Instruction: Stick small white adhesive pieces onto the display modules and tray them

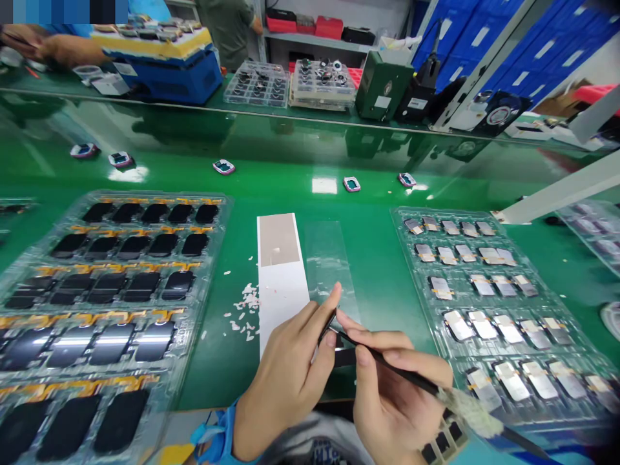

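My right hand [402,381] grips a slim black tool [411,378], possibly tweezers, with pale wrapping around its rear part. Its tip meets the fingertips of my left hand [295,368]. That hand is closed, thumb and index finger pinching a small dark flat piece [345,356], mostly hidden by the fingers. Under and beyond the hands lie a white sheet [281,290] with a beige upper part and a clear plastic film [329,252]. Small white scraps [248,300] are scattered to the left of the sheet.
A clear tray [220,223] of black screens with orange flex cables is on the left. On the right, another clear tray [404,226] holds silver battery-like pieces. Several small watch-case-like parts [224,167] sit along the back, before a glass shelf. A white bar [557,187] slants in at right.
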Tool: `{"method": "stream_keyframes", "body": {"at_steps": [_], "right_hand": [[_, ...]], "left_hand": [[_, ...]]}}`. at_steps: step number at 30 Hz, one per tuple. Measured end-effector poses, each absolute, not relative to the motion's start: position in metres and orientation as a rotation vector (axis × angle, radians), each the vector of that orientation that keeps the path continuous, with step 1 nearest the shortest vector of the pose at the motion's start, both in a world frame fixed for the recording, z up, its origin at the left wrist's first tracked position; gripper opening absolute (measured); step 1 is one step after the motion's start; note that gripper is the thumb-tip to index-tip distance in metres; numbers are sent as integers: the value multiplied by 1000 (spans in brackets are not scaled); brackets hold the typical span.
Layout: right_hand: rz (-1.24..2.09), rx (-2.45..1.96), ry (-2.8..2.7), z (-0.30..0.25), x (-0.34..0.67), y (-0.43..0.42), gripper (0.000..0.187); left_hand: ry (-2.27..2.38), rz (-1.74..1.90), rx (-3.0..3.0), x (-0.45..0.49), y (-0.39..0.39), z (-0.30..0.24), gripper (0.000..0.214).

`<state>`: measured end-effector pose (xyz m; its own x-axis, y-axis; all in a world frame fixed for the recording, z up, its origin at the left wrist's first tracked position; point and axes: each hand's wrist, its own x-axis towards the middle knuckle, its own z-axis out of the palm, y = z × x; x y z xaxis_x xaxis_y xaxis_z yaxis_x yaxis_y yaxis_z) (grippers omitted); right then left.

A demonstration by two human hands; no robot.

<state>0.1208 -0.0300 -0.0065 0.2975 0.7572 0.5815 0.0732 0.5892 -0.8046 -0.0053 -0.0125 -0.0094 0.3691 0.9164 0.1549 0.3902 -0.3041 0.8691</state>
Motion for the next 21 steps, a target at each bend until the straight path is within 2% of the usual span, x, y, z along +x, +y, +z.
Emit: {"method": "stream_keyframes", "body": {"at_steps": [21], "right_hand": [[580,-843,-1165,-5,123,-29,33]], "left_hand": [[1131,850,1867,-6,-14,-10,55]]}}
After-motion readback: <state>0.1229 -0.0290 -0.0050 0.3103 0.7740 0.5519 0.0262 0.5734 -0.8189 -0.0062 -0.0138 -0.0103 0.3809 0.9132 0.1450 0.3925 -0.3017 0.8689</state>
